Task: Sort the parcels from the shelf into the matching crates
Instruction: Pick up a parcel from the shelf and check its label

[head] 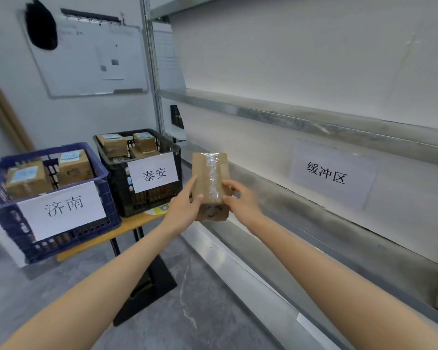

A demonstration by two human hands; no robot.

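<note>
Left hand (185, 207) and right hand (242, 200) clasp the parcel (209, 173) by its near end, its long axis running away from them, in the air beside the shelf (263, 198). Black crate (149, 200) lies just left of the left hand, nearer than the blue crate (99, 223).

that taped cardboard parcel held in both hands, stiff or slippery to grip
Probably stiff: the parcel shows flat faces and square edges between the left hand and right hand. Its glossy tape strip may be slicker than the bare cardboard.
</note>
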